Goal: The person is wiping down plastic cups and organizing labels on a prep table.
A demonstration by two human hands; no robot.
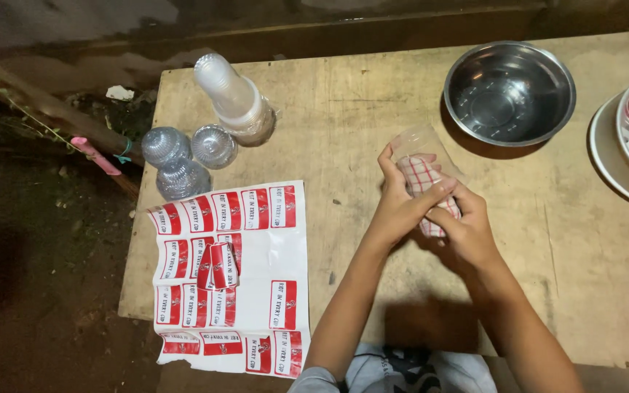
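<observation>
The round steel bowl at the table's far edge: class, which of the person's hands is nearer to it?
Right. The right hand lies below the round steel bowl; the left hand sits further left.

A wooden table (pixel 343 116) bears a steel bowl (pixel 509 93) near its far edge and a white plate (pixel 609 156) at the right. At the left lies a sticker sheet (pixel 231 276), red and white. Beyond it stand three domed lids (pixel 183 156) beside a tilted cup stack (pixel 234 98).
</observation>
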